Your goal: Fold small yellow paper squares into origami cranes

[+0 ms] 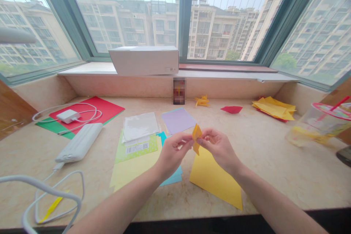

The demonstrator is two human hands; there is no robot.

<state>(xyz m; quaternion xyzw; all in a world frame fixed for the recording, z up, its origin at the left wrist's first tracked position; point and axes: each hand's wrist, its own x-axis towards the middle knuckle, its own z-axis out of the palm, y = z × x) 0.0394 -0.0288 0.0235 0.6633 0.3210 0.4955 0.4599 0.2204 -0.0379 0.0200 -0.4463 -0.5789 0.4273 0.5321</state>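
The small orange folded paper (pixel 196 137) is held up above the yellow sheet (pixel 214 179) on the counter (pixel 274 161), pinched from either side by left hand (pixel 172 151) and right hand (pixel 219 148) (fingertips closed on it), apparently to steady its creases.

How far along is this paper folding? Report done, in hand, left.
Done, it seems: an orange folded piece and a red folded piece lie farther back. In hand: the left hand and right hand pinch a small orange paper, partly folded. Left: flat sheets unfolded, such as the yellow sheet and purple sheet.
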